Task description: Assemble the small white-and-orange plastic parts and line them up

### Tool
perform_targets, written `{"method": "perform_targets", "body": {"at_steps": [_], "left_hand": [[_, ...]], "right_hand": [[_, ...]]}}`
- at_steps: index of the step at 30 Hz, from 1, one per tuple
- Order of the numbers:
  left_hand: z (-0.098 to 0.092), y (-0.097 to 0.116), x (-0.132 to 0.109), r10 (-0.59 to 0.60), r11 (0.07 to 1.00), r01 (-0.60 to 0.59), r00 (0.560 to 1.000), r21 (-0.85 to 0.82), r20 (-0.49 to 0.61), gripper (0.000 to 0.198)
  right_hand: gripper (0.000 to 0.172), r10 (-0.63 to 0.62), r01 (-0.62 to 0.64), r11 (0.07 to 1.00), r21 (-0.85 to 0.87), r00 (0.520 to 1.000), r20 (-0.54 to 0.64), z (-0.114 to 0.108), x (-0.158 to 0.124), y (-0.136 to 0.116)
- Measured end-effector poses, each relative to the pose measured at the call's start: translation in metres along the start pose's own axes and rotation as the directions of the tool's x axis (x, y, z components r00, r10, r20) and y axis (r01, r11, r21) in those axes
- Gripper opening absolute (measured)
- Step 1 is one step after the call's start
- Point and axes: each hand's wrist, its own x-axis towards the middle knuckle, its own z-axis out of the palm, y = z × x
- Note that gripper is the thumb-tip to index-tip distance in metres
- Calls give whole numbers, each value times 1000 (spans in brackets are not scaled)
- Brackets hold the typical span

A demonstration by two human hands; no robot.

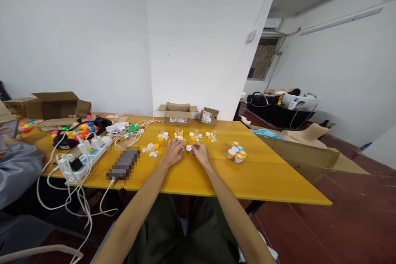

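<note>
My right hand [200, 152] pinches a small white round disc [189, 147] at its rim, just above the table. Close on its left, my left hand [173, 152] has its fingers bent and close together; what lies under its fingertips is hidden. Beyond my hands lie several small groups of parts: white discs [193, 134], orange rings [210, 137], clear plastic cups [177, 130] and small white pieces with holes [153, 154]. Off to the right of my right hand stands a cluster of clear jars [238, 158] with white, orange and teal lids.
Two cardboard boxes, one wide [178, 114] and one small [209, 116], stand against the wall. Left of me are a phone-like device [123, 164], a power strip [93, 154] with trailing white cables, and colourful balls [85, 132]. Another person's sleeve [20, 173] shows at far left.
</note>
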Motion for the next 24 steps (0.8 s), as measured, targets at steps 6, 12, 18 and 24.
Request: {"method": "perform_targets", "body": {"at_steps": [6, 12, 18, 24], "left_hand": [[-4, 3, 0, 55, 997, -57, 998, -50, -33, 19], [-3, 1, 0, 92, 994, -94, 994, -52, -51, 16], [0, -3, 1, 93, 989, -100, 994, -112, -64, 16], [4, -6, 2, 77, 975, -96, 992, -200, -99, 16]], "right_hand": [[20, -5, 0, 998, 59, 997, 74, 0, 0, -1], [29, -23, 10, 996, 93, 991, 135, 2, -3, -6], [32, 25, -47, 991, 124, 985, 173, 3, -5, -10], [30, 99, -160, 951, 263, 968, 232, 0, -8, -13]]}}
